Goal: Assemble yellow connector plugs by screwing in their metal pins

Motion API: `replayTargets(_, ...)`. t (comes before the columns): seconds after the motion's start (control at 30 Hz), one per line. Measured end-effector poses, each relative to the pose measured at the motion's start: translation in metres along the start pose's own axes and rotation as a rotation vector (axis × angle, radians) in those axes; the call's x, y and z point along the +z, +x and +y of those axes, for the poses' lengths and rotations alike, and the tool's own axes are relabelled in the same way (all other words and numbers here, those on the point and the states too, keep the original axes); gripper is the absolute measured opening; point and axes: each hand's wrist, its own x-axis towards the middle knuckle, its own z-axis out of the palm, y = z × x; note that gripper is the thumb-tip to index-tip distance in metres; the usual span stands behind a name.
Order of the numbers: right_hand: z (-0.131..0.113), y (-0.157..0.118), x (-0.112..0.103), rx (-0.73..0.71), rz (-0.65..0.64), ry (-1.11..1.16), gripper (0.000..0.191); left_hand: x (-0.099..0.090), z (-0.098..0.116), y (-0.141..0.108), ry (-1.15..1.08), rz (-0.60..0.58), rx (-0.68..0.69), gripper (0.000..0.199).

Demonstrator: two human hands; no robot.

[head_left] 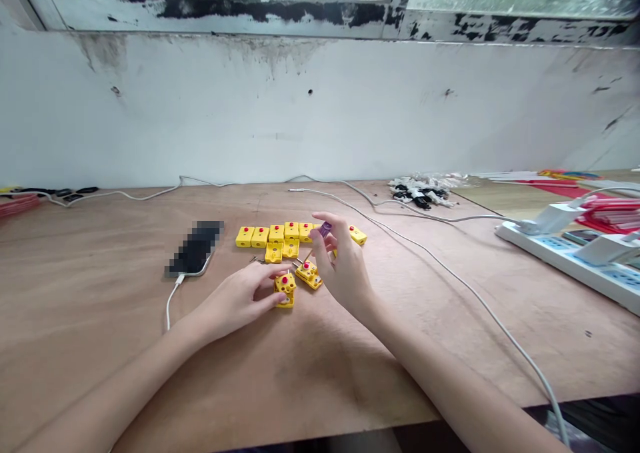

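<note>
Several yellow plastic connector blocks with red buttons (275, 235) lie in a loose row on the wooden workbench (125, 286). My left hand (237, 298) grips one yellow block (285, 291) with its fingertips at the near end of the group. My right hand (343, 263) is raised above the row, pinching a small purple piece (325, 229) between finger and thumb. Another yellow block with metal pins (309, 274) lies between my hands, and a further one (357, 235) sits past my right hand.
A pixelated phone (195, 248) lies left of the blocks on a white charging cable (170, 306). White cables cross the bench to a power strip (560, 253) at right. A heap of black-and-white parts (420, 193) lies by the wall, with red items (607, 213) beyond.
</note>
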Motion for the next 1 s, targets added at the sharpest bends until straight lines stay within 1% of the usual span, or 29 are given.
replayTargets(0.07, -0.002, 0.0, 0.0, 0.002, 0.009, 0.029, 0.024, 0.0, -0.002, 0.001, 0.003, 0.027, -0.036, 0.035)
replayTargets(0.17, -0.005, -0.001, -0.001, 0.013, 0.011, 0.099, 0.024, 0.0, -0.002, 0.003, 0.036, 0.033, -0.077, 0.026)
replayTargets(0.3, -0.008, -0.002, -0.001, 0.01, -0.065, 0.133, 0.024, 0.0, -0.003, 0.005, 0.036, 0.035, -0.124, 0.027)
replayTargets(0.4, -0.007, -0.003, 0.001, -0.016, -0.108, 0.106, 0.022, 0.001, -0.005, 0.005, 0.038, 0.042, -0.079, 0.027)
replayTargets(0.5, -0.007, -0.004, 0.002, -0.02, -0.132, 0.092, 0.022, 0.001, -0.007, 0.004, 0.035, 0.017, -0.018, 0.028)
replayTargets(0.6, -0.006, -0.004, 0.002, -0.034, -0.134, 0.087, 0.022, -0.001, -0.007, 0.004, 0.033, -0.01, -0.007, 0.029)
replayTargets(0.67, -0.007, -0.003, 0.001, -0.046, -0.117, 0.097, 0.021, -0.001, -0.006, 0.004, 0.059, -0.016, -0.011, 0.029)
replayTargets(0.8, -0.011, -0.003, 0.0, -0.026, -0.012, 0.187, 0.021, -0.001, -0.006, 0.005, 0.113, -0.025, -0.005, 0.03)
replayTargets(0.87, -0.012, -0.004, 0.001, -0.027, 0.007, 0.212, 0.02, -0.001, -0.006, 0.006, 0.1, -0.025, -0.007, 0.03)
replayTargets(0.97, -0.013, -0.004, 0.001, -0.116, -0.057, 0.138, 0.018, 0.0, -0.005, 0.006, 0.057, -0.023, -0.021, 0.029)
replayTargets(1.0, -0.012, -0.004, 0.0, -0.145, -0.048, 0.114, 0.017, 0.0, -0.005, 0.006, 0.047, -0.023, -0.025, 0.029)
